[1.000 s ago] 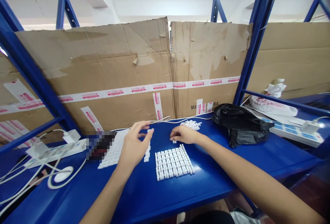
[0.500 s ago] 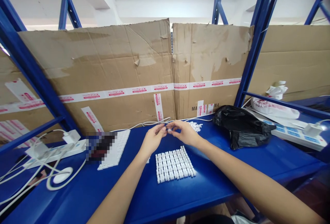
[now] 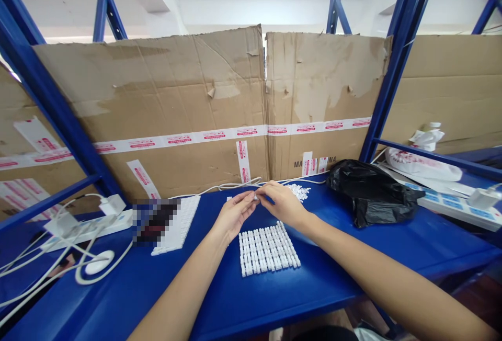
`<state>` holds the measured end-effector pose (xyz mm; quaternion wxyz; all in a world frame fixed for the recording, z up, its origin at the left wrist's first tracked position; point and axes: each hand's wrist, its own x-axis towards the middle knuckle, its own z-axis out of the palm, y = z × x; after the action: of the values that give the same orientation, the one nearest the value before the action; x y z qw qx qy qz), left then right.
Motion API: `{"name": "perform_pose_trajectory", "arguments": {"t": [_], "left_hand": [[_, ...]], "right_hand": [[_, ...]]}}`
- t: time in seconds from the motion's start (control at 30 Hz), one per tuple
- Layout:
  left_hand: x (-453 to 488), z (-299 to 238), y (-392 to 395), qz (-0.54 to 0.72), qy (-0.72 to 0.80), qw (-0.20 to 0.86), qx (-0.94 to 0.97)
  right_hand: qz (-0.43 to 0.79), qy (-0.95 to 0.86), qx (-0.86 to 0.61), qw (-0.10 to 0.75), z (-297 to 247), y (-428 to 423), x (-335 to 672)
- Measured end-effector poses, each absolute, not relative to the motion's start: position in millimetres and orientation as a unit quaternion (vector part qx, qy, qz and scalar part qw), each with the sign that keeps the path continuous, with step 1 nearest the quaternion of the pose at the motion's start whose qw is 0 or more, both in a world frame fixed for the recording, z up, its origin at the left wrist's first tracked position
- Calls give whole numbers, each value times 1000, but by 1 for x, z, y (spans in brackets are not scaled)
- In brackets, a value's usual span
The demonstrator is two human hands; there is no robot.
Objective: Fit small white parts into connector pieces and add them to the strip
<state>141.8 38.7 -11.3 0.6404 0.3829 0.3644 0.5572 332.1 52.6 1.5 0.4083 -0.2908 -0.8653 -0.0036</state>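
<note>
Right hand [image 3: 283, 206] and left hand [image 3: 234, 217] meet above a blue steel shelf [image 3: 129, 291], their fingertips [image 3: 260, 198] closed together on a tiny white plastic piece [image 3: 255, 196], just beyond a neat block of white pieces [image 3: 269, 249], near a loose heap [image 3: 299, 192].

Glossy blue-painted metal is recorded on the surface [image 3: 337, 273]. Matt white plastic is noted on the blocks [image 3: 269, 249]. Rough corrugated cardboard [image 3: 157, 90] is seen at 12 o'clock, and shiny, crumpled black plastic bag [image 3: 371, 194] at 2 o'clock.

Rows of plastic parts [image 3: 269, 249] on a shelf [image 3: 117, 299], loose pile [image 3: 298, 192] behind, bag [image 3: 371, 193] to the right
</note>
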Motion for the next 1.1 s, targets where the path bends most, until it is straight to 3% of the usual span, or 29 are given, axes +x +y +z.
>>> {"name": "perform_pose_trajectory", "arguments": {"t": [0.2, 0.4, 0.6, 0.8, 1.1], "left_hand": [[150, -7, 27, 487, 373, 668, 420], [145, -8, 30, 535, 411, 518, 525], [141, -7, 31, 538, 442, 297, 654], [150, -6, 23, 548, 422, 282, 665], [153, -3, 19, 545, 434, 253, 671]], "right_hand": [[-33, -837, -393, 378, 6, 64, 342], [-110, -804, -523, 260, 4, 84, 384], [36, -827, -449, 338, 4, 69, 360], [137, -828, -391, 378, 1, 51, 328], [100, -815, -444, 359, 5, 49, 325]]}}
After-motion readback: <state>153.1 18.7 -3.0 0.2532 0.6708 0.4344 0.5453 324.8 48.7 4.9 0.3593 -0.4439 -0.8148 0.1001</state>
